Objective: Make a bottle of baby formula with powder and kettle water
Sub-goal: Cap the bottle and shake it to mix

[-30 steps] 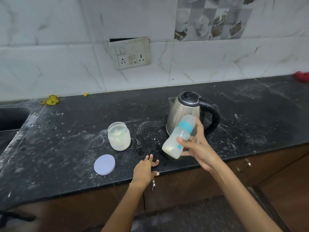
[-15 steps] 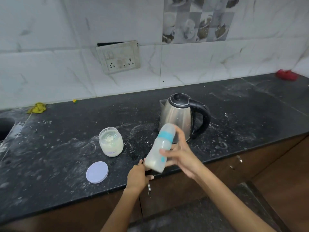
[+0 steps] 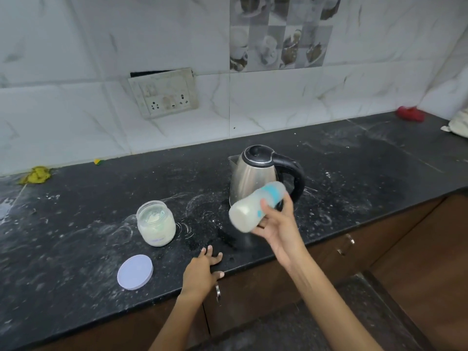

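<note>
My right hand (image 3: 277, 225) grips a capped baby bottle (image 3: 255, 206) with a blue collar and milky liquid inside. The bottle is tilted almost on its side in the air, in front of the steel kettle (image 3: 255, 177) with its black lid and handle. My left hand (image 3: 202, 271) rests flat on the front edge of the black counter (image 3: 76, 249), fingers spread, holding nothing. An open glass jar of white powder (image 3: 156, 222) stands left of the kettle. Its pale lilac lid (image 3: 135, 271) lies flat near the counter's front edge.
Powder smears and rings mark the counter. A yellow cloth (image 3: 35, 175) lies at the back left, a red object (image 3: 410, 114) at the back right. A wall socket plate (image 3: 164, 93) hangs above. Brown cabinet doors with metal handles (image 3: 350, 240) run below the counter.
The bottle has swung from a steep tilt, down toward the counter edge, then up to nearly horizontal by the kettle. My left hand stays on the counter edge.
</note>
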